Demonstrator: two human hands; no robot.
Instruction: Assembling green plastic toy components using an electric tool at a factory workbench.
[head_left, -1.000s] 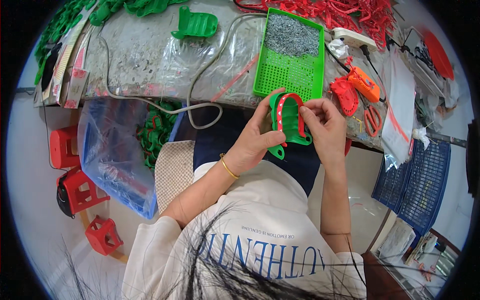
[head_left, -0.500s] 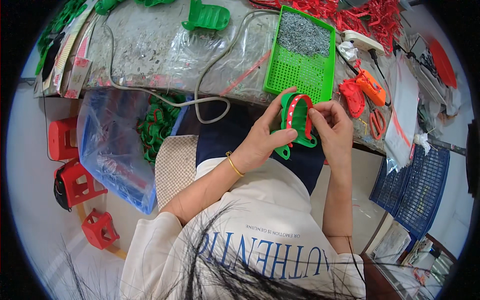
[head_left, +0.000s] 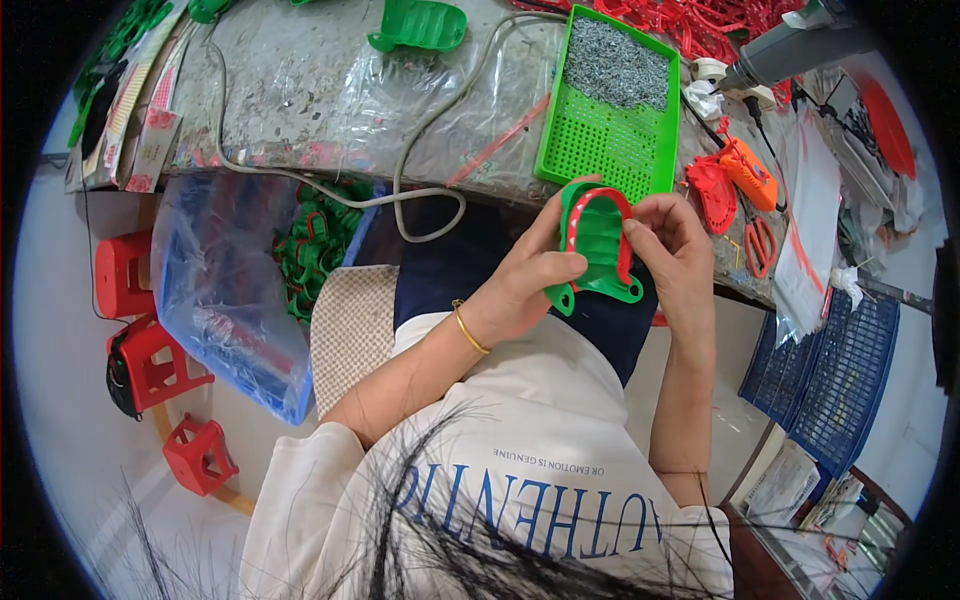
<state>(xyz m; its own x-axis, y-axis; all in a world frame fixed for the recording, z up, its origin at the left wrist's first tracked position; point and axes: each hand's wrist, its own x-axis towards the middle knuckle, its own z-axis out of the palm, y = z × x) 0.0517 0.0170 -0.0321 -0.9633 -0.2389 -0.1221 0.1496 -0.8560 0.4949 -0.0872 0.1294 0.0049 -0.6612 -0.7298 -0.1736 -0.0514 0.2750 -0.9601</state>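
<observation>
A green plastic toy jaw [head_left: 602,245] with ribs inside and two eyelets at its near end is held over my lap. A curved red strip with white teeth [head_left: 574,222] lies along its inner rim. My left hand [head_left: 535,262] grips the jaw's left side, thumb on the near left edge and fingers behind. At the right edge, the thumb and bent fingers of my right hand [head_left: 675,240] pinch the red strip; whether they also hold the green rim is hidden.
Ahead stands a green perforated tray [head_left: 610,140] of small metal pieces. To its right are an orange-handled tool [head_left: 748,172], red scissors [head_left: 760,248] and a grey cylindrical device [head_left: 800,50]. A blue lined bin [head_left: 235,300] of green parts is left. A grey cable [head_left: 400,190] crosses the table.
The toy jaw has turned so its ribbed inside shows more. My right hand has shifted slightly right. The grey device has come down into view at the upper right.
</observation>
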